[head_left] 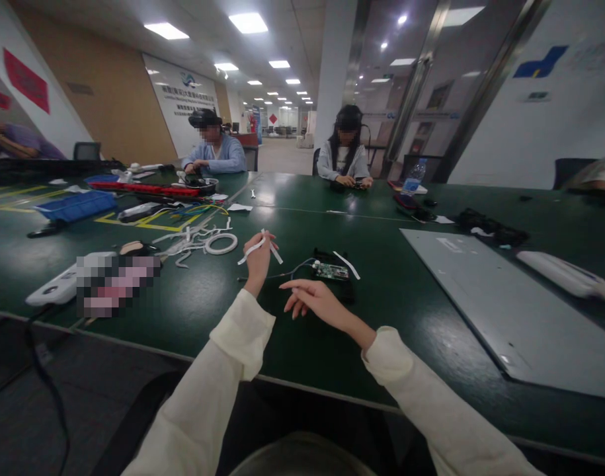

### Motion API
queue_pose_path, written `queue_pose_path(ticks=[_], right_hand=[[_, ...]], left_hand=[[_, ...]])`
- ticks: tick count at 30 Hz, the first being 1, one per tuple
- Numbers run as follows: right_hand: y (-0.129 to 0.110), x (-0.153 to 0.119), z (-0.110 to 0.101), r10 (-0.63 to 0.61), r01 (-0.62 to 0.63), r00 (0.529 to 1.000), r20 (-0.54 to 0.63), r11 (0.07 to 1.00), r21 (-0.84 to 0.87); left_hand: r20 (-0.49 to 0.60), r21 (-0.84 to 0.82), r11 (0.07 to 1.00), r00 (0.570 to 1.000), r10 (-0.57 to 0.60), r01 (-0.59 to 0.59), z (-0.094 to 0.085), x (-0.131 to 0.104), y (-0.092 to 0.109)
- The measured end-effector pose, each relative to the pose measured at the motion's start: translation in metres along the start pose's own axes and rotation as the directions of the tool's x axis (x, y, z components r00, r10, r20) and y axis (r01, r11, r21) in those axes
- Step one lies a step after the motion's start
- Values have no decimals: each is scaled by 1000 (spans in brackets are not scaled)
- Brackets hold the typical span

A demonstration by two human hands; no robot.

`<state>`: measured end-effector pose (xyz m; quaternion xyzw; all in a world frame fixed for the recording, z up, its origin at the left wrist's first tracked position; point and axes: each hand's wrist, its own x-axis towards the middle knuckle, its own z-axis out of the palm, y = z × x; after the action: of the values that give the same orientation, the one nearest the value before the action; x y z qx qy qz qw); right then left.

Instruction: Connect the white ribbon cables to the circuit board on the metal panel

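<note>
My left hand is raised over the table with its fingers pinched on a thin white strip; another length of white strip hangs at its right side. To its right, my right hand hovers with the index finger stretched out and the others loosely bent, holding nothing visible. Just beyond the right hand lies a green circuit board on a black part, with a thin cable running left from it. One more white strip rests across the black part's right side.
A roll of white tape lies beside tangled white strips. At left are a white power strip and a blue tray; at right, a large grey panel. Two people sit across the table.
</note>
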<state>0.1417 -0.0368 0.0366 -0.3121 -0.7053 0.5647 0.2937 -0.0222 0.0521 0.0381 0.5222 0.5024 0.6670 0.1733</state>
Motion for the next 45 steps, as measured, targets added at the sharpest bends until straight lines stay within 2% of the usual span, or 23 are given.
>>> queue_pose_path(ticks=[3, 5, 6, 7, 9, 10, 13, 14, 15, 16, 17, 18, 21, 23, 26, 32, 35, 37, 41, 45], right_hand=[[-5, 1, -28, -90, 76, 987, -134, 991, -111], [-7, -2, -55, -184, 86, 943, -276, 940, -331], [-5, -5, -71, -232, 29, 903, -361, 872, -488], [-2, -9, -88, -280, -74, 855, -435, 765, -639], [11, -22, -125, -350, -323, 766, -539, 517, -793], [20, -31, -143, -353, -451, 713, -606, 432, -781], [50, -61, -185, -331, -778, 445, -832, 317, -542], [59, -70, -194, -327, -842, 352, -877, 299, -449], [67, -78, -201, -311, -883, 282, -907, 285, -372], [74, -83, -206, -282, -909, 241, -929, 269, -318], [80, -86, -209, -251, -923, 229, -940, 251, -292], [85, -87, -211, -222, -926, 245, -944, 233, -296], [92, -81, -214, -174, -904, 349, -921, 197, -379], [94, -77, -216, -166, -892, 384, -908, 187, -411], [95, -75, -218, -162, -887, 386, -908, 207, -414], [95, -75, -223, -176, -851, 349, -920, 352, -390], [91, -71, -221, -175, -828, 325, -929, 422, -369], [88, -67, -216, -165, -816, 326, -931, 448, -365], [77, -58, -203, -148, -797, 363, -920, 462, -389], [68, -47, -187, -157, -774, 435, -887, 438, -457]], left_hand=[[45, -40, 998, 998, -50, 52, 3, -2, -3], [73, -66, 995, 995, -74, 79, 3, -1, -5], [89, -76, 994, 993, -75, 82, 3, -1, -6], [109, -82, 994, 992, -70, 79, 3, -1, -7], [153, -91, 993, 986, -63, 77, 4, -2, -8], [176, -99, 992, 982, -65, 83, 5, -2, -8], [246, -134, 983, 965, -88, 124, 7, -4, -10], [270, -137, 981, 958, -98, 139, 7, -4, -10], [294, -134, 979, 950, -108, 153, 8, -5, -9], [313, -125, 978, 942, -118, 164, 8, -5, -9], [328, -114, 978, 936, -126, 172, 8, -5, -8], [341, -105, 979, 931, -130, 175, 7, -5, -7], [376, -114, 979, 919, -114, 168, 7, -6, -3], [403, -139, 976, 910, -101, 170, 7, -7, -1], [439, -168, 965, 892, -109, 200, 8, -9, 2], [472, -193, 950, 872, -128, 244, 10, -10, 3], [471, -177, 956, 873, -126, 233, 9, -9, 0], [481, -158, 962, 868, -122, 223, 9, -9, -3], [509, -126, 964, 849, -139, 233, 9, -10, -7], [531, -84, 963, 829, -174, 255, 9, -12, -6]])
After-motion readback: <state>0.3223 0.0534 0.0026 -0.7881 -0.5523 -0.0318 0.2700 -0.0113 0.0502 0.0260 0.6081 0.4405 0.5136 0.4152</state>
